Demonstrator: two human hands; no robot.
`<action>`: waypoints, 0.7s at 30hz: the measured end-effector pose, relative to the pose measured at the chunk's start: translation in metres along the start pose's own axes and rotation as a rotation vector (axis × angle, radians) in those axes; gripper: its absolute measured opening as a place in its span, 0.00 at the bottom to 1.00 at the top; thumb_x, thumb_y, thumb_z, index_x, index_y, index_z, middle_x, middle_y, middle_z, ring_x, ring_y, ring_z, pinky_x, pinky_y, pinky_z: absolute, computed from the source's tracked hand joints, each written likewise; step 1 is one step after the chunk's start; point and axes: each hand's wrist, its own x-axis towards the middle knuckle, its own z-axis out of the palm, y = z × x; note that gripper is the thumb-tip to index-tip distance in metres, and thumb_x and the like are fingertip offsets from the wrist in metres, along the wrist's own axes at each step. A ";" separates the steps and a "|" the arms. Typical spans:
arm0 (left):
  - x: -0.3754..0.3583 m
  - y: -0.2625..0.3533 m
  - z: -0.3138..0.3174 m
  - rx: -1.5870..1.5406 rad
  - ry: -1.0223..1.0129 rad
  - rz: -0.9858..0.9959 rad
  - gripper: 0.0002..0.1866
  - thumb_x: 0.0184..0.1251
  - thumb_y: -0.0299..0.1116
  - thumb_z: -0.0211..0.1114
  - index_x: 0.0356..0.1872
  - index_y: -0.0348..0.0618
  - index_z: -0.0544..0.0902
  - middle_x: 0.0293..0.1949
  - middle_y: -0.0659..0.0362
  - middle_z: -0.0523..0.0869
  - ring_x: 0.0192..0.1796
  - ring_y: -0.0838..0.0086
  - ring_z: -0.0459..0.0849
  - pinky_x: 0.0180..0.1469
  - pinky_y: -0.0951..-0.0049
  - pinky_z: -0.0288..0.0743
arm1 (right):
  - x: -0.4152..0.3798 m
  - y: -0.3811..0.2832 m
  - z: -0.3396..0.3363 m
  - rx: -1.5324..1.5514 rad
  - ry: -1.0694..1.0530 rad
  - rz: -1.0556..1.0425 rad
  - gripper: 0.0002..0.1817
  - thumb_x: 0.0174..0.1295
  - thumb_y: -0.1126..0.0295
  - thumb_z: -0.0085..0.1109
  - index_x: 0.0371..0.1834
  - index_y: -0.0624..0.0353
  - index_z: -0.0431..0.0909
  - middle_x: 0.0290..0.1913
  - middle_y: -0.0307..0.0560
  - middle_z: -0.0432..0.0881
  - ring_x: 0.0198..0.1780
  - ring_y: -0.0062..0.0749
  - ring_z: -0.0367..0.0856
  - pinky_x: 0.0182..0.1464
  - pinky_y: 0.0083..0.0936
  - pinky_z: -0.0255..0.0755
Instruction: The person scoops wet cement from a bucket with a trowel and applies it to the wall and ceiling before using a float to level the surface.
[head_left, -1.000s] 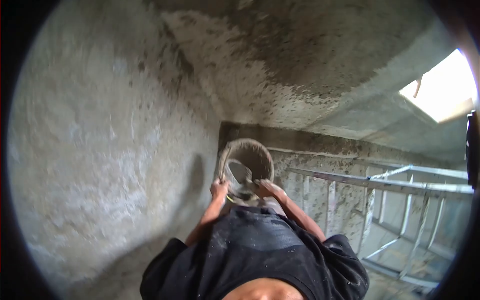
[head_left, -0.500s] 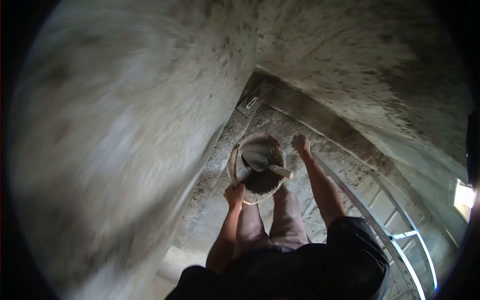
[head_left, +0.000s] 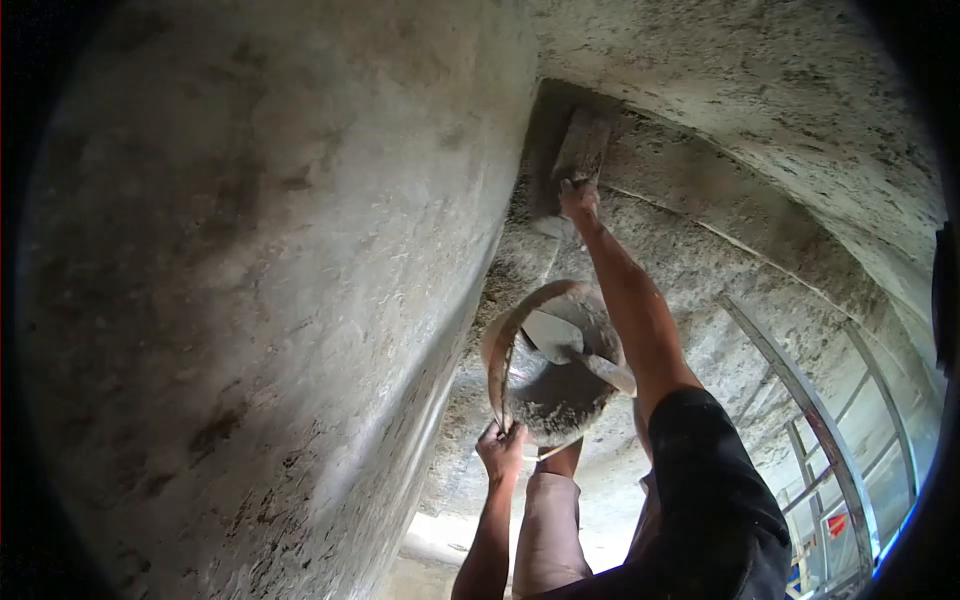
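i log l hand (head_left: 502,450) at lower-l edge of bucket (head_left: 508,335), fingers closed on rim or handle, can't tell which. bucket is near the l wall (head_left: 250,300), mouth facing my cam; trowel (head_left: 553,336) inside, its handle across the r side of the rim. r hand (head_left: 578,198) is extended past the bucket, fingers curled shut on near end of a flat board (head_left: 584,145), close to the corner. metal frame (head_left: 815,410) off to r.
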 end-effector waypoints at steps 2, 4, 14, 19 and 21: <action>0.016 -0.013 0.008 -0.083 -0.005 0.002 0.06 0.49 0.26 0.67 0.25 0.39 0.77 0.23 0.68 0.75 0.26 0.85 0.70 0.27 0.81 0.63 | -0.008 0.041 -0.035 -0.059 0.010 -0.025 0.35 0.56 0.52 0.55 0.62 0.61 0.59 0.55 0.60 0.72 0.53 0.51 0.73 0.51 0.41 0.69; 0.035 -0.019 0.015 -0.049 -0.056 0.027 0.07 0.50 0.29 0.66 0.25 0.39 0.77 0.22 0.67 0.75 0.26 0.85 0.70 0.28 0.81 0.64 | -0.026 0.099 -0.082 -0.119 0.041 -0.065 0.39 0.55 0.52 0.57 0.66 0.60 0.55 0.56 0.60 0.71 0.54 0.51 0.73 0.51 0.41 0.69; 0.128 0.034 0.119 -0.358 -0.215 0.006 0.10 0.50 0.29 0.64 0.36 0.41 0.79 0.27 0.65 0.79 0.29 0.78 0.77 0.30 0.75 0.71 | -0.211 0.327 -0.273 -0.212 0.191 0.269 0.30 0.50 0.48 0.59 0.49 0.61 0.74 0.44 0.63 0.77 0.46 0.57 0.75 0.48 0.40 0.70; 0.170 0.068 0.165 -0.444 -0.226 -0.022 0.10 0.48 0.34 0.64 0.32 0.50 0.76 0.27 0.65 0.75 0.28 0.76 0.74 0.31 0.71 0.67 | -0.304 0.459 -0.245 -1.570 0.705 -0.527 0.29 0.59 0.65 0.47 0.65 0.59 0.58 0.41 0.63 0.80 0.37 0.49 0.80 0.31 0.39 0.71; 0.173 0.069 0.157 -0.494 -0.206 -0.076 0.09 0.47 0.33 0.62 0.31 0.51 0.74 0.26 0.65 0.73 0.26 0.75 0.74 0.26 0.74 0.66 | -0.338 0.474 -0.251 -1.887 0.577 -0.689 0.27 0.60 0.61 0.49 0.63 0.56 0.63 0.51 0.68 0.73 0.39 0.53 0.81 0.32 0.47 0.69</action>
